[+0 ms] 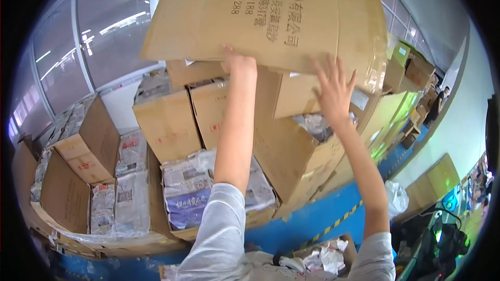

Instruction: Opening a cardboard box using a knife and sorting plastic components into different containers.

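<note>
A large brown cardboard sheet (203,26), seemingly a flattened carton, is raised in front of me above the stacked boxes. Dark print runs across it, and clear tape shines along its right side. My left hand (240,65) is closed on the sheet's lower edge, a fingertip showing on the near face. Farther right, my right hand (335,91) has its fingers spread, with the fingertips against the lower part of the sheet. Below the right hand, an open box (299,151) shows crumpled clear plastic (315,125) at its top.
Open cartons with paper-wrapped bundles (187,182) stand below and left. Taller boxes (166,119) line the windows (112,26). A blue floor (338,229) with a yellow-black stripe runs right, past a white plastic bag (397,198). Another person (440,104) stands far right.
</note>
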{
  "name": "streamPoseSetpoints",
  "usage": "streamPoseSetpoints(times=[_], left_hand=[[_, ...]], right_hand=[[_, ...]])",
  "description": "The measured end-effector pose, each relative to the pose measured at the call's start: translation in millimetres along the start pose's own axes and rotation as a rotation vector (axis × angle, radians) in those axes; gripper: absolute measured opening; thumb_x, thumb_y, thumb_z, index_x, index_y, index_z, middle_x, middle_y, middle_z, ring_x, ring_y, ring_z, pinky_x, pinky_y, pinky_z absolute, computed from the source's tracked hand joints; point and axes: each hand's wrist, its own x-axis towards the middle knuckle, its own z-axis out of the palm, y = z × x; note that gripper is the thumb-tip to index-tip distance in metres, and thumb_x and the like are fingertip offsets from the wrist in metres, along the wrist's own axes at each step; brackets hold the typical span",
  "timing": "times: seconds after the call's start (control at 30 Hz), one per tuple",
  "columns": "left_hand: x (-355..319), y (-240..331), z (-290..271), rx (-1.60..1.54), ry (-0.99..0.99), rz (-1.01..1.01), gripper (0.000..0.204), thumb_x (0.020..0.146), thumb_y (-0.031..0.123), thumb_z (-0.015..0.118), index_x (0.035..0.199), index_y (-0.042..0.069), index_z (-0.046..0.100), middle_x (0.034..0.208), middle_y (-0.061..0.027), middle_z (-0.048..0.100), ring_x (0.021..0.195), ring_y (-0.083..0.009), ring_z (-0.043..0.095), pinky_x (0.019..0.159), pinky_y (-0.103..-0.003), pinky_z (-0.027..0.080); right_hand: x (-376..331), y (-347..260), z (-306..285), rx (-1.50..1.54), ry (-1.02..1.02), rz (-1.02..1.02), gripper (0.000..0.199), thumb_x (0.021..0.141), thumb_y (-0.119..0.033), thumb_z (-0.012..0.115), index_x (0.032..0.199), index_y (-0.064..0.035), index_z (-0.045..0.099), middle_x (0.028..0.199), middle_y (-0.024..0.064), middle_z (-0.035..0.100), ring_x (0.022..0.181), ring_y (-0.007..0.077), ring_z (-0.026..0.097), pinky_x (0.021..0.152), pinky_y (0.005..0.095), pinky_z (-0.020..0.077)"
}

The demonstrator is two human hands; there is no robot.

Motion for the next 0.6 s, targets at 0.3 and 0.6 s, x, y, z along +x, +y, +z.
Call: streamPoseSetpoints(times=[0.3,0.6], left_hand=[[-7,10,6,0.963,-0.168,-0.125,0.036,0.085,0.021,0.044,0.111,-0.002,0.038,0.100,-0.0147,0.053,0.074,-0.0264,0.059,0.065,-0.031,0.052],[38,9,-6,1.054,-0.413,-0.311,0.036,0.089,0.029,0.031,0.104,-0.001,0.042,0.092,-0.0177,0.058,0.079,-0.0262,0.059,0.068,-0.034,0.049]], right_hand=[[61,64,76,-0.222,0.129,-0.051,0.024,0.079,-0.027,0.049,0.103,-0.0230,0.053,0.088,0.0019,0.057,0.090,0.0182,0.052,0.083,0.0457,0.0351],[16,10,90,0.384,0.139,0.080,0.029,0.079,-0.025,0.052,0.105,-0.0128,0.053,0.099,0.0053,0.057,0.093,0.0232,0.052,0.083,0.0312,0.0382]])
